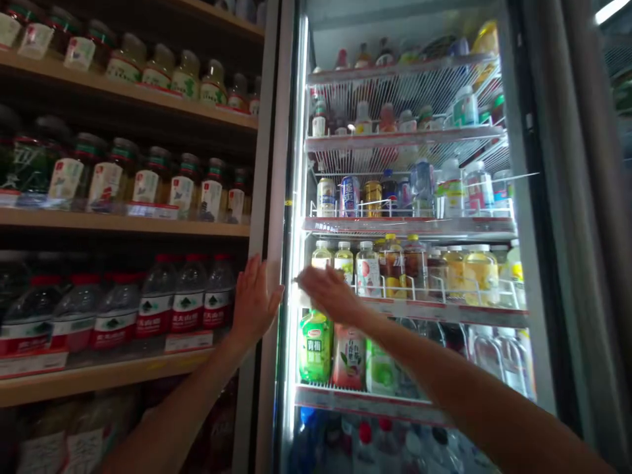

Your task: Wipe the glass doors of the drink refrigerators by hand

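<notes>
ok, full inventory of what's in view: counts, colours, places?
Wooden shelves: at least four, light brown, left
Pale bottles: about four in front, pale green, upper left shelf
White-labelled bottles: several, dark, shelf below
Red-capped bottles: about six in front, clear, next shelf down
Cooler: one, grey-framed, right
Cans: at least three, white-yellow, blue, gold, mid-cooler
Green bottle: one, green, lower cooler
Other drinks: many, mixed, cooler, uncountable
Left hand: one, bare, at cooler's left edge
Right hand: one, bare, before cooler shelves

Left hand point(254, 299), left of centre — fingers up, thumb apart. Right hand point(332, 294), mid-frame — blurred, fingers pointing left.
</notes>
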Motion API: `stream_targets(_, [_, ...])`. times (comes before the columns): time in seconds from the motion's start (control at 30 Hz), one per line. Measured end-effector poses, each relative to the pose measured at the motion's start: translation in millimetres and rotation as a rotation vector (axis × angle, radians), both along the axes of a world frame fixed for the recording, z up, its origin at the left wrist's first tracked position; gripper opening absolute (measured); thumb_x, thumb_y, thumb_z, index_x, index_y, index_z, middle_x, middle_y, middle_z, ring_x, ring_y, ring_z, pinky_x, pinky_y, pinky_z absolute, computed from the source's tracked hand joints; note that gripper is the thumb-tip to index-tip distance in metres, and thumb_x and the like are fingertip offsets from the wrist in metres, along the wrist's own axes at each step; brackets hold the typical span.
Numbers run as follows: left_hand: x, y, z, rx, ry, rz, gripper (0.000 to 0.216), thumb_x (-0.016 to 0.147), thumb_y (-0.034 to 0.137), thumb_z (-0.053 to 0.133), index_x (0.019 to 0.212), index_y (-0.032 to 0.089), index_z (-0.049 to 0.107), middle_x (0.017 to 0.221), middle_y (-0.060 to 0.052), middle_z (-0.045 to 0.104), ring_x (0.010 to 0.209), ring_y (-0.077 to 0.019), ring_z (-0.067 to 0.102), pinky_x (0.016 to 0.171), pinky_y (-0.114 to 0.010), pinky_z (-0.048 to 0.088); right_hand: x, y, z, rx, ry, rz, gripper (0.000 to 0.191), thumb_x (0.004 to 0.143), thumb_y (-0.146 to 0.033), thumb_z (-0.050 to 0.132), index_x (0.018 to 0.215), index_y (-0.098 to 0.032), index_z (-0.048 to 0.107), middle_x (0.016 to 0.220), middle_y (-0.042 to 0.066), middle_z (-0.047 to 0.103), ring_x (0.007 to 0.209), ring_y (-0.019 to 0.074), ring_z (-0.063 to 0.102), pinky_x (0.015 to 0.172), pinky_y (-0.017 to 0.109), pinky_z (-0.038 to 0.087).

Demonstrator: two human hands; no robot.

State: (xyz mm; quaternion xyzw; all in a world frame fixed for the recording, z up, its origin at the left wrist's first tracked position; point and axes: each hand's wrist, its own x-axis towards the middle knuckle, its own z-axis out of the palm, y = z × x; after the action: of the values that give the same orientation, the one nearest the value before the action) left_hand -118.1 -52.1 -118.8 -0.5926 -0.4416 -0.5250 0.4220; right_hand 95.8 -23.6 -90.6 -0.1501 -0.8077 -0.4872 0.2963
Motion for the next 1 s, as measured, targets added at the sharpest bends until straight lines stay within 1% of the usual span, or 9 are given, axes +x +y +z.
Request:
stream_targets(0.07, [7, -1, -4.0, -0.003, -0.008, -0.012, 0.059, 0.088, 0.041, 0.038, 0.138, 0.011, 0.027, 0.145, -0.021, 0.028, 0.136, -0.0295, 0.023, 0.107, -0.052, 0.025, 10, 3, 34.0, -0.034, 0.284, -0.088, 0.052, 0.086, -0.022, 0.044, 0.137, -0.017, 0.036, 0.144, 0.008, 0.037, 0.136, 0.0265, 0.022, 0.109, 0.050, 0.019])
stream_targets(0.13, [14, -2, -13.4, -0.011, -0.004, -0.024, 0.059, 0.088, 0.039, 0.039, 0.138, 0.011, 0.025, 0.145, -0.021, 0.027, 0.137, -0.0286, 0.022, 0.108, -0.050, 0.024, 14, 4, 37.9, -0.055, 0.366, -0.115, 0.052, 0.086, -0.023, 0.044, 0.137, -0.016, 0.036, 0.146, 0.009, 0.034, 0.137, 0.0285, 0.019, 0.110, 0.053, 0.016])
stream_targets(0.37, [35, 0, -87.2, -0.129, 0.139, 0.020, 0.059, 0.087, 0.032, 0.042, 0.140, 0.015, 0.022, 0.144, -0.018, 0.032, 0.137, -0.0266, 0.023, 0.107, -0.049, 0.028, 41, -14, -127.5, -0.040, -0.232, 0.025, 0.046, 0.087, -0.022, 0.042, 0.132, -0.021, 0.042, 0.140, 0.002, 0.044, 0.133, 0.0182, 0.030, 0.105, 0.040, 0.032])
stream_targets(0.43, [39, 2, -99.5, -0.178, 0.207, 0.026, 0.059, 0.087, 0.032, 0.043, 0.140, 0.015, 0.023, 0.144, -0.017, 0.033, 0.137, -0.0264, 0.023, 0.107, -0.049, 0.028, 61, -12, -122.0, -0.030, -0.228, 0.006, 0.048, 0.086, -0.023, 0.043, 0.135, -0.023, 0.039, 0.140, 0.001, 0.043, 0.133, 0.0173, 0.030, 0.106, 0.041, 0.031])
stream_targets(0.57, [55, 5, -100.6, -0.179, 0.222, 0.009, 0.058, 0.087, 0.032, 0.043, 0.139, 0.014, 0.025, 0.145, -0.016, 0.030, 0.137, -0.0255, 0.020, 0.108, -0.049, 0.026, 91, -6, -35.2, -0.017, 0.304, -0.168, 0.054, 0.087, -0.023, 0.040, 0.140, -0.023, 0.030, 0.145, 0.004, 0.035, 0.138, 0.0236, 0.021, 0.110, 0.050, 0.019])
stream_targets(0.63, [66, 5, -101.6, -0.171, 0.224, 0.005, 0.057, 0.087, 0.032, 0.042, 0.139, 0.013, 0.027, 0.145, -0.016, 0.029, 0.138, -0.0254, 0.019, 0.109, -0.049, 0.026, 96, -7, -19.0, -0.017, 0.451, -0.213, 0.054, 0.087, -0.022, 0.039, 0.140, -0.022, 0.030, 0.147, 0.005, 0.032, 0.139, 0.0250, 0.016, 0.111, 0.052, 0.016])
stream_targets(0.87, [102, -8, -127.5, -0.215, 0.313, -0.031, 0.058, 0.085, 0.028, 0.047, 0.136, 0.009, 0.029, 0.144, -0.018, 0.032, 0.139, -0.0262, 0.011, 0.109, -0.047, 0.024, 120, -25, -166.2, -0.099, -0.113, -0.088, 0.056, 0.083, -0.017, 0.043, 0.138, -0.024, 0.035, 0.143, -0.001, 0.040, 0.134, 0.0187, 0.029, 0.108, 0.043, 0.027])
stream_targets(0.93, [112, -10, -121.5, -0.205, 0.320, -0.063, 0.058, 0.085, 0.029, 0.045, 0.137, 0.010, 0.028, 0.144, -0.017, 0.031, 0.139, -0.0245, 0.009, 0.111, -0.047, 0.022, 139, -25, -151.9, -0.059, -0.050, -0.092, 0.054, 0.085, -0.017, 0.039, 0.138, -0.027, 0.035, 0.140, -0.001, 0.043, 0.133, 0.0177, 0.031, 0.109, 0.042, 0.026])
stream_targets(1.0, [123, -10, -108.8, -0.196, 0.290, -0.091, 0.058, 0.086, 0.032, 0.043, 0.137, 0.010, 0.027, 0.146, -0.017, 0.029, 0.140, -0.0233, 0.007, 0.112, -0.047, 0.019, 156, -19, -100.7, -0.009, 0.281, -0.153, 0.054, 0.086, -0.021, 0.037, 0.140, -0.024, 0.031, 0.141, 0.004, 0.042, 0.135, 0.0230, 0.029, 0.108, 0.048, 0.024])
